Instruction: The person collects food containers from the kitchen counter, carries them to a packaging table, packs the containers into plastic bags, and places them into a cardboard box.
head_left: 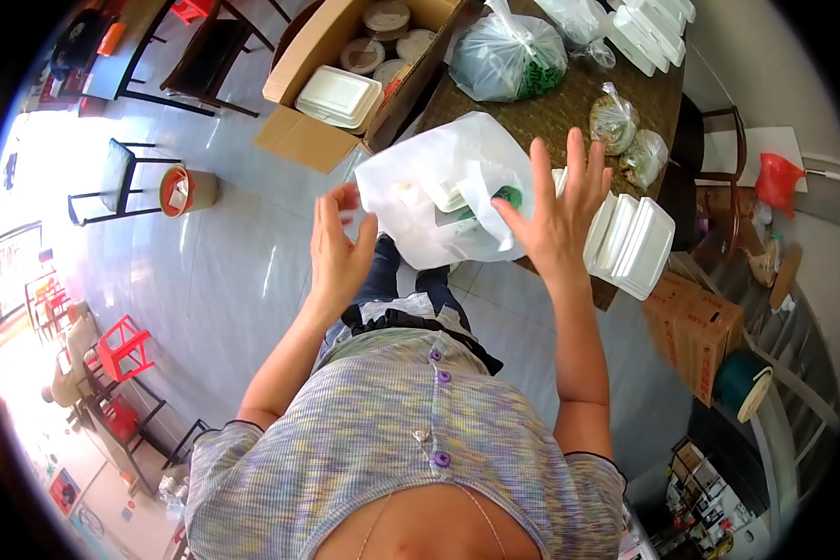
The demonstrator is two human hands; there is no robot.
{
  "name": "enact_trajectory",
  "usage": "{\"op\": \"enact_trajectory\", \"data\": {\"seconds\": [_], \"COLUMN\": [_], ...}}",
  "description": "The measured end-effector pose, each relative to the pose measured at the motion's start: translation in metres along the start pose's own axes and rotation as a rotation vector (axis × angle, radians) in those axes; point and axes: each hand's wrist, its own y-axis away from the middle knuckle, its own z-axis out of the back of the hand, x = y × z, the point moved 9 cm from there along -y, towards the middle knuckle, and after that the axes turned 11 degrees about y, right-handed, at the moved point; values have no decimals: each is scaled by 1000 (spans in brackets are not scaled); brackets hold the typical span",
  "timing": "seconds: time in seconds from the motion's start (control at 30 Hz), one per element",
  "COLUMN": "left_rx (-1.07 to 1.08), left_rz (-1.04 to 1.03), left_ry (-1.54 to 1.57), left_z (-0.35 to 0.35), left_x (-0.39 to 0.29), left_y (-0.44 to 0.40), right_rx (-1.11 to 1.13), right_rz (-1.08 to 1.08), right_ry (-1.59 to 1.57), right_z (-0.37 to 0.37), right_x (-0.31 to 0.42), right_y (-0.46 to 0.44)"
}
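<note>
A white plastic bag with green print stands open at the table's near edge, with white containers visible inside. My left hand is raised at the bag's left side, its fingers apart and holding nothing. At the bag's right side, my right hand has its fingers spread, with the thumb beside the bag's rim; nothing is held in it. White foam boxes stand in a row just right of my right hand.
An open cardboard box holds round tubs and a foam box. On the brown table are a tied clear bag, small knotted food bags and more foam boxes. Cartons stand at the right; a bin is left.
</note>
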Motion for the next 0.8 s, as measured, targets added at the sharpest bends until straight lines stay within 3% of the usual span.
{"op": "enact_trajectory", "data": {"seconds": [0.03,0.07,0.1,0.13,0.2,0.23,0.3,0.33,0.37,0.43,0.5,0.57,0.6,0.7,0.8], "left_rx": [-88,73,347,559,845,912,901,891,880,743,670,553,533,490,541], "left_rz": [-237,-243,-122,-159,-214,-199,-263,-109,46,-228,-25,-132,-30,2,-90], "left_ry": [-212,-85,46,-47,-678,-708,-720,-579,-431,-120,-88,204,349,206,266], "left_z": [3,-20,-56,-90,-140,-150,-168,-172,-177,-182,-181,-173,-174,-162,-160], "left_x": [-38,-52,-54,-40,42,51,76,77,78,48,43,31,37,39,35], "left_y": [3,4,8,13,21,15,1,-9,-15,-30,-47,-69,-80,-98,-103], "right_rx": [144,289,431,356,341,371,538,375,358,317,183,128,151,146,100], "right_rz": [-49,-99,-147,-92,81,128,83,43,23,-18,-54,-83,-36,135,88], "right_ry": [-67,-131,-193,-299,-304,-333,-228,-205,-211,-226,-257,-302,-282,161,351], "right_z": [-19,-46,-70,-73,-67,-67,-84,-91,-104,-124,-122,-112,-104,-124,-129], "right_x": [-9,-18,-23,-19,10,24,34,29,27,22,14,2,2,0,-29], "right_y": [6,20,37,46,67,80,104,111,119,121,102,72,58,43,16]}}
